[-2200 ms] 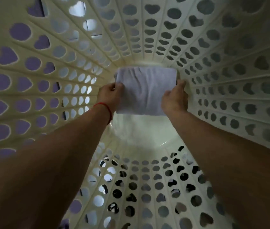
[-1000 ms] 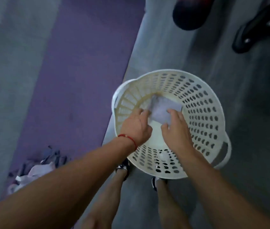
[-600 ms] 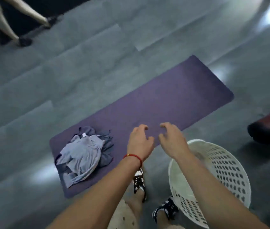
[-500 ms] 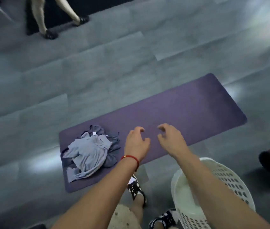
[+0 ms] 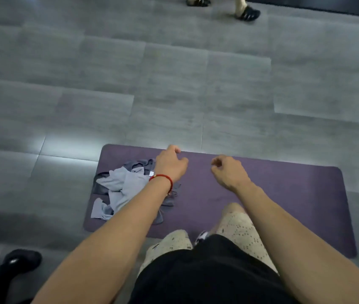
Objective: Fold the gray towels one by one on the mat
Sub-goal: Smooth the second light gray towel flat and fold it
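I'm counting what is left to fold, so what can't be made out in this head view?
- Gray towels: crumpled and overlapping, and the left forearm crosses the pile, so no count is possible.
- Purple mat: its near edge is hidden by the person's legs and shorts.
- Left hand and right hand: fingers loosely curled, nothing seen in them; the palms face away.
- Bystander's sandals: cut off by the top edge.
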`<action>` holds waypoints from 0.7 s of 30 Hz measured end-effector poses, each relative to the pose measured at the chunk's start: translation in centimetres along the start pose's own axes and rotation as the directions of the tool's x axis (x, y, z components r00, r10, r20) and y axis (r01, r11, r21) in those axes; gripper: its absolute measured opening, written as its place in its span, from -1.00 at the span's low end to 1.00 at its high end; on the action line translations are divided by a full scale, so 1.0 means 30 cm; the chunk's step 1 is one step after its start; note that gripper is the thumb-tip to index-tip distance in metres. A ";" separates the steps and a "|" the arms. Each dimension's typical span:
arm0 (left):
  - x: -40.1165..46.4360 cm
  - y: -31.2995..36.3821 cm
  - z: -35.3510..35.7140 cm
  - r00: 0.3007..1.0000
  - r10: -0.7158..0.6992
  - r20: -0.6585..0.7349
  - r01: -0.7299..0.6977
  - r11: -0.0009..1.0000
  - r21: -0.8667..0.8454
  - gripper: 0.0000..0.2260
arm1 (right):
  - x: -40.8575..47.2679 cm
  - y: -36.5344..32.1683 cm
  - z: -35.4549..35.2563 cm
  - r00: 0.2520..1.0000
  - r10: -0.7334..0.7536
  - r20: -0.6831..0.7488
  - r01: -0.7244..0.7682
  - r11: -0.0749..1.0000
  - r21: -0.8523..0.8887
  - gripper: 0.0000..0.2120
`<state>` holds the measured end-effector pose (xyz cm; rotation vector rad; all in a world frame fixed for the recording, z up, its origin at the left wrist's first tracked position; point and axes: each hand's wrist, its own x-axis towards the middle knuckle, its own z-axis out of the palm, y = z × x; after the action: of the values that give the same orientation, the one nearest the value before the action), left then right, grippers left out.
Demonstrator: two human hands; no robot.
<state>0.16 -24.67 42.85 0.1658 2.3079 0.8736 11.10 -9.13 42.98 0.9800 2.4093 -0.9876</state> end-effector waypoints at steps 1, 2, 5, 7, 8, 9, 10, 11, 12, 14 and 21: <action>0.060 0.018 -0.009 1.000 -0.026 -0.005 0.026 1.000 -0.016 -0.71 | 0.077 -0.022 -0.023 1.000 -0.003 0.014 0.003 1.000 -0.001 -0.77; 0.123 0.043 -0.015 0.999 -0.052 -0.011 0.051 0.998 -0.033 -0.72 | 0.164 -0.042 -0.052 0.999 -0.011 0.033 0.012 1.000 -0.003 -0.78; 0.351 0.145 -0.014 0.992 -0.120 -0.047 0.118 0.991 -0.059 -0.73 | 0.479 -0.086 -0.162 0.994 -0.005 0.112 0.007 1.000 -0.020 -0.78; 0.547 0.242 -0.008 0.983 -0.169 -0.073 0.163 0.983 -0.086 -0.73 | 0.744 -0.119 -0.252 0.987 -0.026 0.156 0.033 0.999 -0.041 -0.75; 0.666 0.297 0.000 0.976 -0.203 -0.075 0.195 0.976 -0.099 -0.74 | 0.892 -0.134 -0.297 0.986 -0.034 0.163 0.042 0.998 -0.047 -0.76; 0.788 0.360 0.002 0.967 -0.238 -0.088 0.229 0.968 -0.108 -0.76 | 1.031 -0.163 -0.344 0.980 -0.053 0.192 0.057 0.998 -0.019 -0.80; 0.905 0.421 0.005 0.953 -0.282 -0.109 0.268 0.954 -0.132 -0.78 | 1.168 -0.189 -0.388 0.968 -0.084 0.238 0.084 0.996 0.014 -0.84; 1.011 0.483 0.004 0.933 -0.334 -0.133 0.312 0.936 -0.164 -0.79 | 1.289 -0.225 -0.437 0.949 -0.115 0.293 0.113 0.993 0.025 -0.83; 1.114 0.544 -0.004 0.915 -0.374 -0.154 0.344 0.919 -0.191 -0.80 | 1.395 -0.265 -0.484 0.927 -0.142 0.348 0.145 0.989 0.016 -0.80; 1.265 0.681 -0.043 0.873 -0.461 -0.160 0.422 0.878 -0.225 -0.76 | 1.593 -0.324 -0.590 0.885 -0.156 0.439 0.193 0.980 -0.040 -0.79; 1.422 0.919 -0.336 0.705 -0.646 -0.293 0.462 0.731 -0.503 -0.75 | 1.868 -0.832 -0.806 0.678 -0.319 0.662 0.582 0.783 -0.219 -0.61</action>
<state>-42.20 5.13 43.00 -0.9927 2.2911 1.0887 -47.26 21.47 40.86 -0.1335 2.1795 -0.7165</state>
